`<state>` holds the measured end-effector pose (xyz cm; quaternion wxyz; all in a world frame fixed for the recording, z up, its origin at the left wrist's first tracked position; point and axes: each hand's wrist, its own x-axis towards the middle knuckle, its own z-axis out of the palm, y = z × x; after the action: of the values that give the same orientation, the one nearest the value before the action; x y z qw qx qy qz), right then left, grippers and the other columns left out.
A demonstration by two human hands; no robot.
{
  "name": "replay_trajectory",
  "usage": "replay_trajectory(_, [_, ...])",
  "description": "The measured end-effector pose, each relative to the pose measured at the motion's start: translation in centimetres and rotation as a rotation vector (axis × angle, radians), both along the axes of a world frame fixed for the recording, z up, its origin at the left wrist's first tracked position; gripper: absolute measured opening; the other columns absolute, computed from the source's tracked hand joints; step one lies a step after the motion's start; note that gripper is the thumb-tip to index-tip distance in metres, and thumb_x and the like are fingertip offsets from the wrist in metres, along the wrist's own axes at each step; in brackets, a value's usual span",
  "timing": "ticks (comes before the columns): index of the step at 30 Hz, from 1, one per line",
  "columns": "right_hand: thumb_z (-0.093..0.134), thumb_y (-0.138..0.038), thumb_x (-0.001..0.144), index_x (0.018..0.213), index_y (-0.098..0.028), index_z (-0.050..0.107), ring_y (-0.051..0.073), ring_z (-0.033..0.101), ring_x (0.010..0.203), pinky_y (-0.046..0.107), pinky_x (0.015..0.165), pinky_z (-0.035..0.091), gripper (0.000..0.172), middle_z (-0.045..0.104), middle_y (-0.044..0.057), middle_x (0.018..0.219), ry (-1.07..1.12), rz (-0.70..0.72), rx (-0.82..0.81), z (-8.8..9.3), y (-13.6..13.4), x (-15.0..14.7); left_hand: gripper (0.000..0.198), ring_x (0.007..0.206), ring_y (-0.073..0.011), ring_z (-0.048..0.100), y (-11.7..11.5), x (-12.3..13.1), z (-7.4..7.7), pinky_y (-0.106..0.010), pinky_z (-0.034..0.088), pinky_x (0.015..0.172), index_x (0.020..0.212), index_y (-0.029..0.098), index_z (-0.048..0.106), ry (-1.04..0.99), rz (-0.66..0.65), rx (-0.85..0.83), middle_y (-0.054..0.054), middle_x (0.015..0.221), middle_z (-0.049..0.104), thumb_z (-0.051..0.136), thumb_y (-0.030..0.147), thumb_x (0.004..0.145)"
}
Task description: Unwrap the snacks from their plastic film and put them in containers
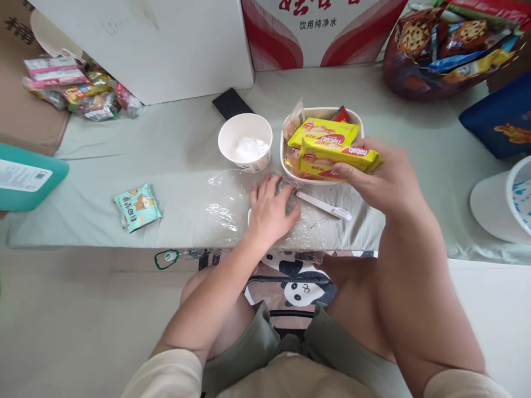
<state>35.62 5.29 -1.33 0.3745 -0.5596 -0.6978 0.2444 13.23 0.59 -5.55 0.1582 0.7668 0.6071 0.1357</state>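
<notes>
My right hand (384, 177) grips a yellow snack packet (321, 162) between thumb and fingers, over the front part of a white oval container (360, 117). Inside that container lie another yellow packet (326, 129), a clear-wrapped snack (294, 120) and something red. My left hand (271, 210) rests with its fingers spread on a sheet of clear plastic film (224, 213) at the table's front edge. Just right of its fingertips lies a slim white utility knife (326, 205). A white paper cup (245, 145) with crumpled clear plastic inside stands beyond the left hand.
A teal snack packet (138, 207) lies at left, near a green bottle (29, 178). Behind are a black phone (232, 104), a white box (166, 44), a red-and-white carton (319, 41) and bagged snacks (89, 91). A snack-filled bowl (418, 77) and white bin (493, 202) stand right.
</notes>
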Motion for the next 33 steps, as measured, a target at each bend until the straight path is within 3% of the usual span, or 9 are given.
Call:
replay_trajectory(7, [0.07, -0.041, 0.089, 0.12, -0.028, 0.063, 0.036, 0.067, 0.108, 0.059, 0.093, 0.057, 0.034, 0.069, 0.01, 0.116, -0.132, -0.002, 0.111, -0.4, 0.4, 0.7, 0.043, 0.157, -0.0408, 0.037, 0.0, 0.0, 0.1, -0.066, 0.032, 0.127, 0.135, 0.022, 0.067, 0.013, -0.002, -0.008, -0.016, 0.157, 0.054, 0.064, 0.031, 0.093])
replay_trajectory(13, [0.068, -0.03, 0.086, 0.109, -0.026, 0.066, 0.032, 0.066, 0.108, 0.051, 0.095, 0.056, 0.024, 0.07, 0.009, 0.112, -0.143, -0.021, 0.194, -0.2, 0.9, -0.6, 0.043, 0.158, -0.0399, 0.036, 0.0, 0.1, 0.4, -0.065, 0.03, 0.128, 0.136, 0.023, 0.067, 0.039, 0.008, -0.026, -0.015, 0.158, 0.053, 0.063, 0.032, 0.093])
replay_trajectory(21, [0.066, -0.023, 0.08, 0.124, -0.022, 0.065, 0.032, 0.067, 0.113, 0.049, 0.094, 0.056, 0.044, 0.072, 0.011, 0.124, -0.254, 0.096, 0.135, 0.6, 0.7, 0.0, 0.043, 0.158, -0.0393, 0.035, 0.0, 0.1, 0.7, -0.065, 0.029, 0.128, 0.136, 0.023, 0.066, 0.041, 0.0, -0.047, -0.015, 0.16, 0.052, 0.061, 0.033, 0.095])
replay_trajectory(26, [0.065, -0.021, 0.079, 0.117, -0.024, 0.064, 0.032, 0.068, 0.102, 0.048, 0.085, 0.056, 0.038, 0.072, 0.01, 0.118, -0.31, 0.019, 0.076, 0.5, 0.7, 0.0, 0.044, 0.159, -0.0396, 0.034, 0.0, 0.2, 0.8, -0.065, 0.028, 0.129, 0.137, 0.022, 0.065, 0.042, 0.005, -0.063, -0.016, 0.16, 0.051, 0.061, 0.033, 0.094])
replay_trajectory(30, [0.064, -0.026, 0.08, 0.112, -0.024, 0.065, 0.032, 0.067, 0.095, 0.049, 0.079, 0.056, 0.032, 0.071, 0.011, 0.108, -0.378, 0.036, 0.009, 0.6, 0.6, 0.1, 0.044, 0.159, -0.0397, 0.034, 0.0, 0.1, 0.7, -0.066, 0.028, 0.128, 0.136, 0.022, 0.066, 0.043, -0.001, -0.056, -0.016, 0.16, 0.051, 0.061, 0.034, 0.095])
replay_trajectory(33, [0.066, -0.034, 0.085, 0.111, -0.024, 0.068, 0.033, 0.067, 0.098, 0.051, 0.084, 0.056, 0.029, 0.069, 0.013, 0.107, -0.409, -0.014, 0.093, 1.1, 0.3, 0.2, 0.044, 0.158, -0.0399, 0.035, -0.1, 0.0, 0.6, -0.066, 0.029, 0.128, 0.137, 0.022, 0.065, 0.041, -0.005, -0.044, -0.016, 0.159, 0.051, 0.061, 0.033, 0.095])
